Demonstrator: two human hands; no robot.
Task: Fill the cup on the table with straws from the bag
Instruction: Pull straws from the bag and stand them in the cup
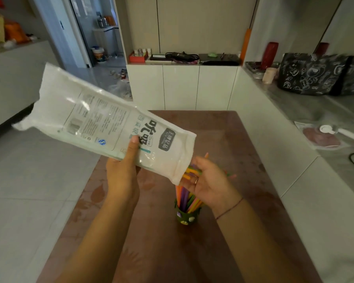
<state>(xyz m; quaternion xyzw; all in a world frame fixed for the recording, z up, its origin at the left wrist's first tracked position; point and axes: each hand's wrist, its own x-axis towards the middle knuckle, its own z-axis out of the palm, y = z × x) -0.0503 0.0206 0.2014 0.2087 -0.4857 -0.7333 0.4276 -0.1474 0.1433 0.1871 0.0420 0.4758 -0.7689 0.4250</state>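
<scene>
My left hand (124, 170) grips a long white plastic bag (94, 117) near its open end and holds it tilted, mouth down to the right. Coloured straws (191, 173) stick out of the mouth into my right hand (207, 181), whose fingers curl around their ends. Directly below stands a small dark green cup (185, 217) on the brown table (223, 139), with several orange, purple, pink and green straws (185, 198) upright in it. The bag's contents are hidden by the white plastic.
A white counter (294, 180) runs along the table's right side, with a black patterned bag (313, 74), a red bottle (269, 55) and a cable on it. White cabinets (182, 86) stand behind the table. Grey tiled floor lies to the left.
</scene>
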